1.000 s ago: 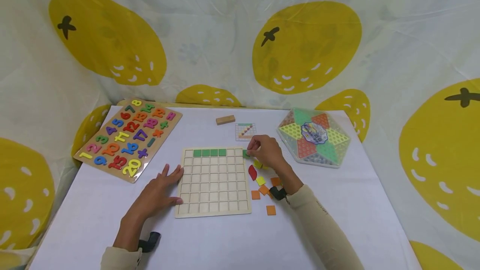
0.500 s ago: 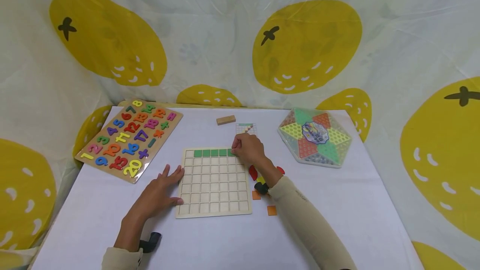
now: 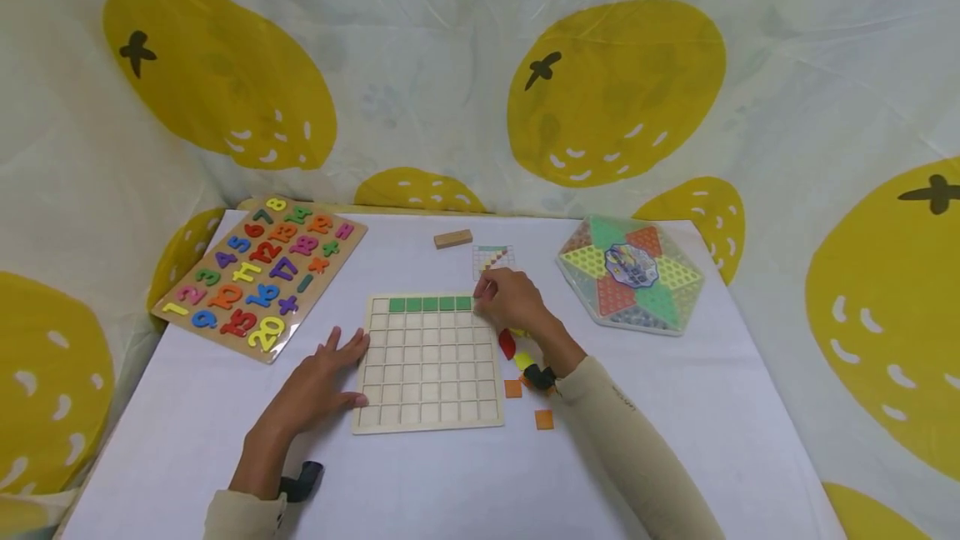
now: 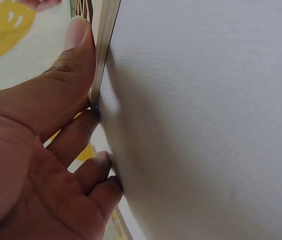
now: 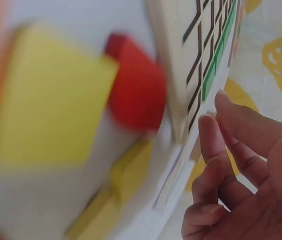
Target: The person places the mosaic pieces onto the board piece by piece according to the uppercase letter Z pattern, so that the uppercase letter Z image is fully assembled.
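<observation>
A square wooden grid board (image 3: 430, 365) lies on the white table, with a row of several green square tiles (image 3: 431, 304) in its far row. My left hand (image 3: 318, 386) steadies the board's left side, fingers spread; the left wrist view shows the thumb (image 4: 79, 42) against the wooden edge. My right hand (image 3: 513, 300) is over the far right corner. In the right wrist view its thumb and index fingertips are slightly apart beside the last green tile, with nothing between them. Right of the board lie a red piece (image 3: 507, 345), yellow pieces (image 5: 56, 100) and orange squares (image 3: 513, 389).
Behind the board are a small printed pattern card (image 3: 486, 257), partly covered by my right hand, and a wooden block (image 3: 453, 238). A colourful number puzzle (image 3: 258, 277) lies at the left. To the right sits a wrapped hexagonal Chinese checkers set (image 3: 631, 273).
My right hand carried a green tile leftward from beside the board, set it at the end of the green row and let go, then drew back slightly right. My left hand stayed put.
</observation>
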`<move>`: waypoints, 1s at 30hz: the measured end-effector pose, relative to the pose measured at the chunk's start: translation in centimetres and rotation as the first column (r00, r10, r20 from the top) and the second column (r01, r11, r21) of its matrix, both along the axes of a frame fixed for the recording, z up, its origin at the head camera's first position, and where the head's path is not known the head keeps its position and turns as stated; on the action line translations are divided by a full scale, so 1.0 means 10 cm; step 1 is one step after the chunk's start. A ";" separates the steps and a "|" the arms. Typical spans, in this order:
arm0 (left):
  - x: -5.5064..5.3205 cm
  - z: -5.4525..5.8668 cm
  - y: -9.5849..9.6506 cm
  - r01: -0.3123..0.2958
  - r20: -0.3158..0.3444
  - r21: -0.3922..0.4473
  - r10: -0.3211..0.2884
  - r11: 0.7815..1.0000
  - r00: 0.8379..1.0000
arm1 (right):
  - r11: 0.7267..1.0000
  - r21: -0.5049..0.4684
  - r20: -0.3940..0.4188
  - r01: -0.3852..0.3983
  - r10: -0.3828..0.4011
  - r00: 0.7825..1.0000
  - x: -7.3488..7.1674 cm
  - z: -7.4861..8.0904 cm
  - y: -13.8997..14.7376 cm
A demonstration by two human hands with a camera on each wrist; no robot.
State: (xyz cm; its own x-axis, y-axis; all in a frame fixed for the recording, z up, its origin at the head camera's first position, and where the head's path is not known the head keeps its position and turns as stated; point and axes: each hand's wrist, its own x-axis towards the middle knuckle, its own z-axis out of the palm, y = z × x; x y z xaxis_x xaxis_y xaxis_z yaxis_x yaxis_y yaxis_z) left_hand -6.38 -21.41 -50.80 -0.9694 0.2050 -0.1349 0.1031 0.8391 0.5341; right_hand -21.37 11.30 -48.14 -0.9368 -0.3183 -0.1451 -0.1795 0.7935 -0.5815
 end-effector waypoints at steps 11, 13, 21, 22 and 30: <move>0.01 0.02 -0.02 0.001 0.001 -0.003 -0.001 1.000 1.000 | 0.997 0.033 0.119 -0.076 0.071 0.990 0.18 0.04 0.41; 0.01 0.02 -0.02 0.000 0.000 -0.001 0.000 1.000 1.000 | 0.995 0.038 0.137 -0.096 0.090 0.986 0.21 0.01 0.44; 0.02 0.04 0.00 -0.013 0.011 -0.010 0.013 1.000 1.000 | 0.988 0.101 0.119 -0.113 0.101 0.988 0.29 -0.04 0.43; 0.02 0.04 0.00 -0.016 0.013 -0.013 0.016 1.000 1.000 | 0.986 0.121 0.107 -0.116 0.104 0.989 0.30 -0.04 0.42; 0.01 0.04 0.01 -0.017 0.023 -0.015 0.018 1.000 1.000 | 0.964 0.222 0.042 -0.145 0.139 0.989 0.34 0.04 0.44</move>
